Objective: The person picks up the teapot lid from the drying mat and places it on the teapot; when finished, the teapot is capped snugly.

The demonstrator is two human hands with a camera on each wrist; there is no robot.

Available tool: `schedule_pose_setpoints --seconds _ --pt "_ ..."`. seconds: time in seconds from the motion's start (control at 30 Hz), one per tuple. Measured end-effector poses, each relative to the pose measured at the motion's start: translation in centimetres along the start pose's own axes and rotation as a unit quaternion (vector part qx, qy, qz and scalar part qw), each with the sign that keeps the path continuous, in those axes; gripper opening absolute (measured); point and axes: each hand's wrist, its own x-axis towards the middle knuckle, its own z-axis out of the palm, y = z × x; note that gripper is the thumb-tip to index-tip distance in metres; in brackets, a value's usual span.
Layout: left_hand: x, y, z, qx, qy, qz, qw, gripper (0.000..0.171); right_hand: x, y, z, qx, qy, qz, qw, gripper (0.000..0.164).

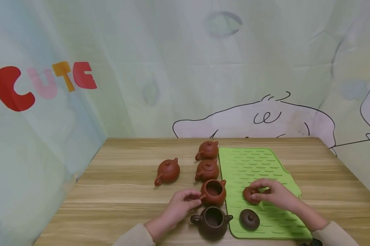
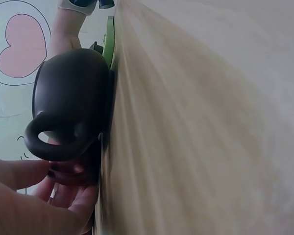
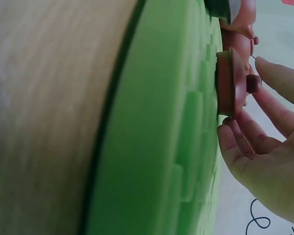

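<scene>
My left hand [image 1: 181,205] pinches the handle of a lidless reddish-brown teapot [image 1: 220,200]. In the left wrist view, a lidless dark brown teapot [image 2: 71,88] stands in front of those fingers. Over the green mat [image 1: 258,164], my right hand [image 1: 277,195] has its thumb and forefinger at the knob of a reddish-brown teapot lid [image 1: 248,196]. This lid [image 3: 226,83] sits knob up on the mat in the right wrist view. Another reddish-brown piece [image 1: 267,192] shows partly under that hand. Closer to me lies a dark brown lid [image 1: 249,219].
Two lidded reddish-brown teapots, the far one [image 1: 208,150] and the nearer one [image 1: 207,170], line up behind the lidless pair along the mat's left edge. A third lidded teapot [image 1: 168,171] stands apart to the left. Printed curtains hang behind the wooden table [image 1: 123,171].
</scene>
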Motion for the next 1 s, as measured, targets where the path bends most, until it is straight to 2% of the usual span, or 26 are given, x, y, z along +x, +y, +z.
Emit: schedule_pose_setpoints --seconds 0.27,0.6,0.83,1.0 --pt "-0.14 0.19 -0.07 -0.008 -0.013 0.01 0.9998 0.026 0.11 0.1 0.01 0.008 0.001 0.008 1.0 0.03" --pt "-0.2 0.23 -0.14 0.002 -0.008 0.014 0.9999 0.026 0.15 -0.04 0.03 0.004 0.006 0.014 1.0 0.026" --pt "-0.2 0.18 -0.05 -0.001 -0.01 0.008 0.9999 0.026 0.37 0.16 0.05 -0.006 0.003 0.001 1.0 0.024" --pt "-0.25 0.23 -0.07 0.0 -0.011 0.01 0.9999 0.025 0.92 -0.64 -0.13 -0.003 0.0 -0.021 1.0 0.024"
